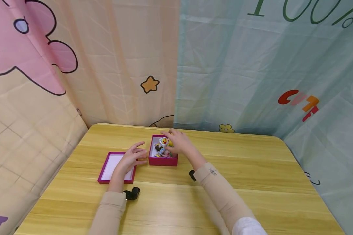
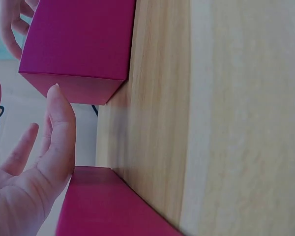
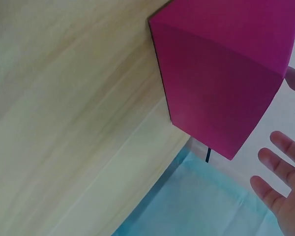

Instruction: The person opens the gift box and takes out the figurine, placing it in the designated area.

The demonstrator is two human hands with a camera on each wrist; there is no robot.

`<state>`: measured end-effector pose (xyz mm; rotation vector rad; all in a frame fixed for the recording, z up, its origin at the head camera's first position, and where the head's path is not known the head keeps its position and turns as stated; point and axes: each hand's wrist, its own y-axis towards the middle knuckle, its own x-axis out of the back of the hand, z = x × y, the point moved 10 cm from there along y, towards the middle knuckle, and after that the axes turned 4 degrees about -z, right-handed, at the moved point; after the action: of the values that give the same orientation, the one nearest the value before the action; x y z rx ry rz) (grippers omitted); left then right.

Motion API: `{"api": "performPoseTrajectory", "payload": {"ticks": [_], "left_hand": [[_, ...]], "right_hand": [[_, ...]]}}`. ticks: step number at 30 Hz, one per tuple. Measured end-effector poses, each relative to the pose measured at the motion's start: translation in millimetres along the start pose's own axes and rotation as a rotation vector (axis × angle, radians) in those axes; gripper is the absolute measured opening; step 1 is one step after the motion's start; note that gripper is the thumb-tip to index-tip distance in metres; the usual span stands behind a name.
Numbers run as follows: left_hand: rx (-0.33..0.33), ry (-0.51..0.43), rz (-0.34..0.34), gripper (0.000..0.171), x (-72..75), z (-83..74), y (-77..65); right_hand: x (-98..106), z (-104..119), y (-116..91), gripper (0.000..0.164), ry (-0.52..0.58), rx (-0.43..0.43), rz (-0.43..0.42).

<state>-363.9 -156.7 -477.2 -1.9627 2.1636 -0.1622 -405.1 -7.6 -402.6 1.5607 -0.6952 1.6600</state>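
A magenta box stands on the table with several small colourful figurines inside its white interior. Over the box's right side hovers my right hand, fingers spread and loosely bent, with nothing visibly held. In the right wrist view those fingers are apart beside the box wall. To the left lies the box's lid, white inside up, with a magenta rim. My left hand is above the lid's right edge, its fingers relaxed and pointing toward the box. In the left wrist view that hand holds nothing.
The wooden table extends right and toward the front. Printed curtains hang behind its back edge. A black wrist camera sits by the left sleeve, another by the right.
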Motion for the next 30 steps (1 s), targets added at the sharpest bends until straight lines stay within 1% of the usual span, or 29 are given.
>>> {"api": "performPoseTrajectory", "payload": {"ticks": [9, 16, 21, 30], "left_hand": [[0.020, 0.047, 0.016, 0.061, -7.6, 2.2, 5.1], [0.008, 0.071, 0.047, 0.059, -13.4, 1.5, 7.8], [0.018, 0.088, 0.039, 0.058, -13.9, 3.5, 9.5], [0.025, 0.117, 0.043, 0.059, -12.5, 5.7, 12.5]], "right_hand": [[-14.4, 0.1, 11.2, 0.069, -0.172, 0.004, 0.102], [-24.3, -2.2, 14.3, 0.070, -0.255, -0.016, 0.140], [-26.9, -1.7, 15.0, 0.070, -0.291, -0.027, 0.150], [-30.1, 0.2, 16.6, 0.069, -0.319, -0.045, 0.157]]}}
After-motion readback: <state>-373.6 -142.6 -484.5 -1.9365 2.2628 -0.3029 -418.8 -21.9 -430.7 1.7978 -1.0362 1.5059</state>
